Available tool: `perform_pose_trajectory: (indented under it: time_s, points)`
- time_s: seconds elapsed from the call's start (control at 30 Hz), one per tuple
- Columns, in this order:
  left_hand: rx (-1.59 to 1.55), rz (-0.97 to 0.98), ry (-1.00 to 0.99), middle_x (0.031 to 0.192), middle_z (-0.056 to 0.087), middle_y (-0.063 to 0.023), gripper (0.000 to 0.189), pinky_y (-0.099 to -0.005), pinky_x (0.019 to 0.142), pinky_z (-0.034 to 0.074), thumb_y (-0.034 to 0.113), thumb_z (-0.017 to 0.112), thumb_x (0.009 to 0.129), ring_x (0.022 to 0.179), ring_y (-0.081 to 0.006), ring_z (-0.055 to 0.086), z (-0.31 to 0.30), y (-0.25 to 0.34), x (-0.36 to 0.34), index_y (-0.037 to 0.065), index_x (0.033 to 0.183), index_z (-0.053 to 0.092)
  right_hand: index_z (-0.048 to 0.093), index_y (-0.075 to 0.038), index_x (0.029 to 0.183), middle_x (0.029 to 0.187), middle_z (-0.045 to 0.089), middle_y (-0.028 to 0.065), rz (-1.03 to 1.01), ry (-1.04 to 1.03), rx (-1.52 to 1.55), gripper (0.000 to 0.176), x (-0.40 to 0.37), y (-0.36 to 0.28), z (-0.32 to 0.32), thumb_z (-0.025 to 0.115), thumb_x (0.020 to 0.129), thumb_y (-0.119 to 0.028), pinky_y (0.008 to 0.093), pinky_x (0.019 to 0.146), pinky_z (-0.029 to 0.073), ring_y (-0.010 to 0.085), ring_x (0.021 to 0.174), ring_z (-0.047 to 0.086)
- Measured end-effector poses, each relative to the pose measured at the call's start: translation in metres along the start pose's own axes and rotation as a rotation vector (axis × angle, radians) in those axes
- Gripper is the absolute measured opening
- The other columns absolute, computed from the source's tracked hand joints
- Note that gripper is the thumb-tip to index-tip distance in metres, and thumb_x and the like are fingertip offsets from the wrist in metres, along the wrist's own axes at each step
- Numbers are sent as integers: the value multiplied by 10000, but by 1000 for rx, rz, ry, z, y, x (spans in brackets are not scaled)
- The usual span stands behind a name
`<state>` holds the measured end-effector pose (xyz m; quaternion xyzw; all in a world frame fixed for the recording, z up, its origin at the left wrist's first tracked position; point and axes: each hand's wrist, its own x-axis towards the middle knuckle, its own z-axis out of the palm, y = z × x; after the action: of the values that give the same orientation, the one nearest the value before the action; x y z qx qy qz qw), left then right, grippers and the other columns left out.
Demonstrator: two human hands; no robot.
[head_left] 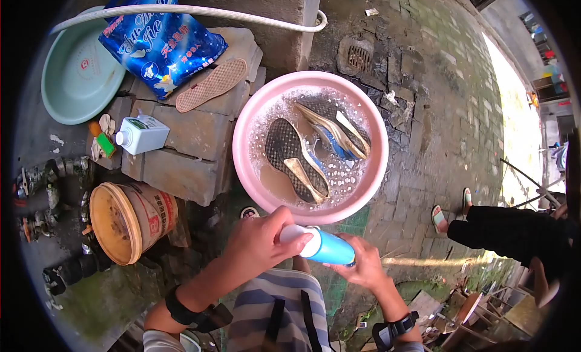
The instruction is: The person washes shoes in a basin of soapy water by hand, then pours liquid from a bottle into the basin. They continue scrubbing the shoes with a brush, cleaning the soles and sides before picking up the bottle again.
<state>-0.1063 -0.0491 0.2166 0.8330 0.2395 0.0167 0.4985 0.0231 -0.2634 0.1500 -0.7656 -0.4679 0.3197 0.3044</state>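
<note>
White cap (292,233) gripped by left hand (259,236); body of blue bottle (334,248) grasped by right hand (362,262). Bottle held tilted, at near side of pink basin (241,147). In sudsy water: one shoe (282,139) on left, sole up; another shoe (339,129) on right, on its side. Risks: bottle could be dropped if fingers are wet; contents could be spilled if cap is freed with a jerk.

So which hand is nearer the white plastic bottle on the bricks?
Left. The left hand is below and right of that bottle in frame; the right hand lies farther right.
</note>
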Motion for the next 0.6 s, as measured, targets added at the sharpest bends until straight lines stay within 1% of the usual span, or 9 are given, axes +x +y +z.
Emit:
perform_pose_trajectory:
  time_s: [0.1,0.13,0.17,0.23,0.27,0.43,0.5,0.53,0.6]
  points:
    - [132,20,-92,468,490,-53,230,-312,470,447,275,641,817,440,-238,544,-15,-2,2,80,773,527,520,-14,1081,1001,608,166,24,44,31,611,-1,2,-6,800,633,-323,370,739,503,315,862,623]
    - [129,-68,-234,633,579,-75,212,-305,512,469,245,643,815,570,-235,598,-27,7,3,78,912,555,520,-14,1081,1001,608,166,22,47,31,611,-1,4,-7,800,633,-323,370,739,503,315,862,623]
    - [131,-66,-235,633,579,-75,212,-305,512,469,245,643,815,570,-235,598,-31,10,5,78,912,555,515,-9,1084,985,610,174,50,48,88,618,-1,6,-7,800,634,-322,369,732,504,310,855,627]
    - [-45,93,-138,961,592,-118,344,-318,660,499,187,645,802,834,-253,612,-35,14,10,83,1107,527,511,-4,1087,969,612,182,83,52,146,624,-3,8,-9,801,635,-322,368,726,505,305,847,631]
    - [-28,215,-235,1209,471,-124,479,-344,814,473,121,635,786,1041,-277,534,-38,14,15,101,1232,460,510,0,1087,960,613,187,64,25,129,621,-2,8,-10,800,638,-318,366,723,505,301,846,633]
    - [-10,463,-360,1180,488,-122,425,-373,840,456,69,603,788,1041,-287,533,-20,11,24,103,1196,489,521,0,1075,958,615,184,11,3,139,602,-1,8,-13,800,640,-309,367,721,506,302,835,635]
    - [-50,199,-451,1133,509,-131,405,-372,818,460,101,617,785,991,-287,556,-22,20,25,79,1173,503,524,-30,1097,995,609,185,25,-33,131,562,-4,12,-12,759,684,-330,383,739,499,345,856,615]
    - [-52,199,-301,929,583,-125,295,-361,690,489,180,637,791,804,-274,611,-15,21,23,58,1044,545,516,-40,1113,993,612,183,23,-32,129,567,-4,11,-12,750,691,-338,385,743,500,344,861,617]
    - [8,91,-292,822,585,-111,261,-361,621,484,221,644,791,711,-273,609,-12,28,25,58,968,542,517,-41,1114,1000,612,181,49,-32,129,566,-5,8,-15,750,692,-338,387,743,500,342,864,617]
